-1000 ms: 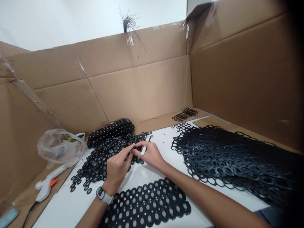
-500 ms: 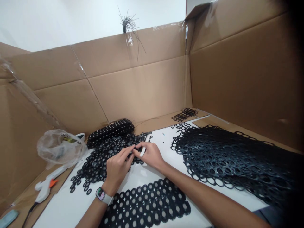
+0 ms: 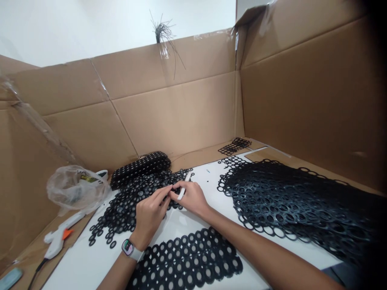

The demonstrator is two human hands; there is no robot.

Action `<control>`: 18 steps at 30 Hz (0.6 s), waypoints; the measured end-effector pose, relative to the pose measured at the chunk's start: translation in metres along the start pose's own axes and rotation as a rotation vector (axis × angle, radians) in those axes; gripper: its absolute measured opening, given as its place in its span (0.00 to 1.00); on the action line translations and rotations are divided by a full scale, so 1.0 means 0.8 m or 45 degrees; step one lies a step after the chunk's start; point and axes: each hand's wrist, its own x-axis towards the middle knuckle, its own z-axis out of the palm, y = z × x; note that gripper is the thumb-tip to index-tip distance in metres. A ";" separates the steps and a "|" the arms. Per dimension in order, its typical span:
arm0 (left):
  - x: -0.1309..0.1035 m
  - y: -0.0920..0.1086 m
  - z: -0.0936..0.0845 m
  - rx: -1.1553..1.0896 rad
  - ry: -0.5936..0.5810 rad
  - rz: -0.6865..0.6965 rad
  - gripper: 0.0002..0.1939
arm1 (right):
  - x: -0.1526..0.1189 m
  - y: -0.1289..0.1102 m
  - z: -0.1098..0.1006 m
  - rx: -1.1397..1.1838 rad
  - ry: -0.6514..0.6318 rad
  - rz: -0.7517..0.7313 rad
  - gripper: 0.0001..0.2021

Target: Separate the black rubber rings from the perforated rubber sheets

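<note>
My left hand (image 3: 151, 211), with a watch (image 3: 127, 247) on its wrist, is closed in a pinch. What its fingertips grip is hidden. Fingertip to fingertip with it, my right hand (image 3: 195, 199) is closed around a slim white pen-like tool (image 3: 182, 193), which sticks out above and below the fingers. Both hands are over the near right part of a heap of small black rings (image 3: 123, 211) on a white board (image 3: 75, 262). Below them lies a flat panel of joined black rings (image 3: 178, 264) with pale centres.
On the right spreads a large mesh of black rings (image 3: 272, 197). A rolled black dotted sheet (image 3: 140, 167) lies behind the heap. To the left are a clear plastic bag (image 3: 75, 191), a white glue gun (image 3: 57, 241) and its cord. Cardboard walls (image 3: 181, 117) surround the board.
Both hands keep almost the same pose, fingertips together. The white tool's tip has shifted very slightly.
</note>
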 end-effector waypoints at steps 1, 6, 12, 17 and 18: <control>0.000 0.000 0.000 0.012 -0.002 -0.007 0.14 | 0.000 0.000 0.000 0.012 -0.001 -0.003 0.09; 0.000 0.001 -0.001 0.058 0.005 -0.008 0.14 | 0.000 -0.003 -0.002 0.074 -0.013 0.003 0.09; 0.003 0.002 -0.001 0.049 0.027 0.021 0.13 | 0.000 0.000 0.000 0.029 0.010 -0.001 0.10; 0.003 0.002 -0.002 0.076 0.018 0.061 0.14 | -0.002 -0.002 -0.001 -0.037 0.028 -0.004 0.09; 0.003 0.002 -0.003 0.083 0.009 0.056 0.14 | -0.002 -0.003 -0.001 -0.041 0.028 -0.001 0.09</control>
